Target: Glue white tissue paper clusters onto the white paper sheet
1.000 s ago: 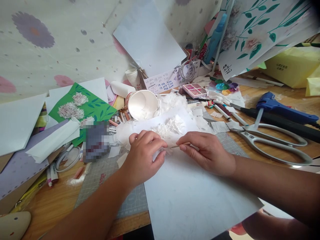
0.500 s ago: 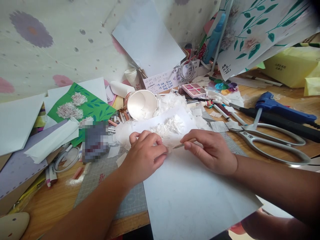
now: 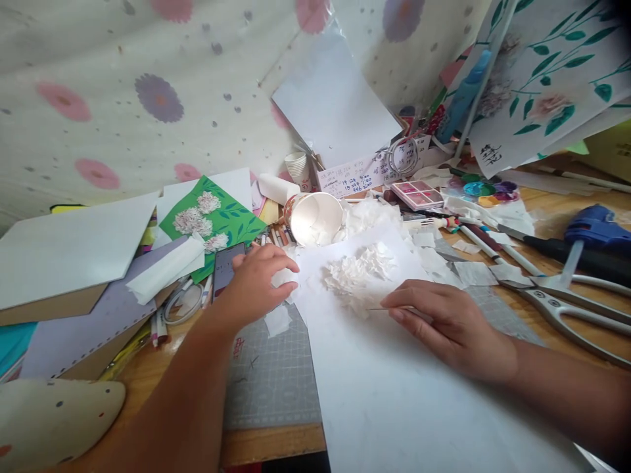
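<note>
A white sheet lies under the right hand and runs from the fingers back past the table edge, bare and free all the way. A grey mat shows below the left hand, open apart from one loose white bit. Scissors lie well right of the right fingers, blades pointing towards them. A cup lies on its side just beyond the left fingertips, mouth facing the hands; its inside is white, and whether paper sits in it cannot be told. A palette further back holds pink squares. A crumpled white flower sits on the sheet between the two hands, just beyond the right fingertips. The left fingers curl closed on a white scrap at the sheet's left edge. The right thumb and forefinger pinch a thin stick, its tip pointing left just under the flower
</note>
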Demonstrator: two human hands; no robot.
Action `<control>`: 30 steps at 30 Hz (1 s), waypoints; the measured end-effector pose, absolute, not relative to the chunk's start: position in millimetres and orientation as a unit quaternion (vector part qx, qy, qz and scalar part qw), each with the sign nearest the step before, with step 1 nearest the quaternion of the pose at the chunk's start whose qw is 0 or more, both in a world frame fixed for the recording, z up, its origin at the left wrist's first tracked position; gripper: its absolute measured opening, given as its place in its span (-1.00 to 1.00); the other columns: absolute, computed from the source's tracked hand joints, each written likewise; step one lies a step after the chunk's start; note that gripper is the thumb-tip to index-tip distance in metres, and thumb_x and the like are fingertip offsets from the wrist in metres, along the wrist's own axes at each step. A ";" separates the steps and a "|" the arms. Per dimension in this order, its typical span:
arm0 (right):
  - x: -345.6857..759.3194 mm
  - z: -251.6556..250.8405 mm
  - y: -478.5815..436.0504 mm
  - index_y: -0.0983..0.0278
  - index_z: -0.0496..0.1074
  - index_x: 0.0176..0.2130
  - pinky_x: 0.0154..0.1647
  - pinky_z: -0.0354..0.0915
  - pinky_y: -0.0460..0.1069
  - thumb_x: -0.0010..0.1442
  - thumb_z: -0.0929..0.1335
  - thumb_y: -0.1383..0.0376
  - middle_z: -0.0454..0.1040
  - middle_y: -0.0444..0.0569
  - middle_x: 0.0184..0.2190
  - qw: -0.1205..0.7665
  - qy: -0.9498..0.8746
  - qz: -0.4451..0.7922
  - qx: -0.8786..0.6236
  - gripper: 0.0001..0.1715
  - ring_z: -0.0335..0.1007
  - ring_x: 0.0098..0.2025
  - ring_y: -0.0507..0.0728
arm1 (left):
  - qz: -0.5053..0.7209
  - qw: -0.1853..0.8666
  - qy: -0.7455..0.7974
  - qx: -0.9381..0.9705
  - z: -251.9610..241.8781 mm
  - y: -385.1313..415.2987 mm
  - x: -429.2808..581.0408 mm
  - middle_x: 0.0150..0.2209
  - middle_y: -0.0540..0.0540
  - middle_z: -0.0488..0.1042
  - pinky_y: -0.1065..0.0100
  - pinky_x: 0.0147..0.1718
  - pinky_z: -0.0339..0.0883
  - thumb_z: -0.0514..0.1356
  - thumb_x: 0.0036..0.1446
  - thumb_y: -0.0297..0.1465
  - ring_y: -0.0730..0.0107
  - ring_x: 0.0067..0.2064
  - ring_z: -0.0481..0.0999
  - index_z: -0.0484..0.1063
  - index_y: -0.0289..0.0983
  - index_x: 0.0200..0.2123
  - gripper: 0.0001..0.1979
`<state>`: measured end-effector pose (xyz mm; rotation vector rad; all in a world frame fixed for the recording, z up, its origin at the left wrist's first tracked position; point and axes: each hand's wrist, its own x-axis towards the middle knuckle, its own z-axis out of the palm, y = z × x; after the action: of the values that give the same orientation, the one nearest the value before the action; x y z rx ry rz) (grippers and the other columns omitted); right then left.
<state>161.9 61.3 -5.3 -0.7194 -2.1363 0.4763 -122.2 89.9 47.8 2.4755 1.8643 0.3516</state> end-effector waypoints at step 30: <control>162.7 -2.7 58.7 0.32 0.38 -0.24 -0.47 0.23 -0.08 0.20 0.22 0.43 0.42 -0.03 -0.49 0.387 -0.877 0.142 -0.247 -0.83 0.32 -0.47 0.02 | 0.075 -0.032 0.561 0.824 19.8 92.0 -94.9 -0.41 0.01 0.49 0.09 -0.13 -0.05 0.04 0.08 -0.48 0.29 -0.23 0.36 0.40 -0.21 -0.50 -0.81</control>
<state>162.7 58.7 -2.7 -0.6299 -2.2326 0.3610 -94.9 92.0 19.8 2.6422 1.7981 0.2391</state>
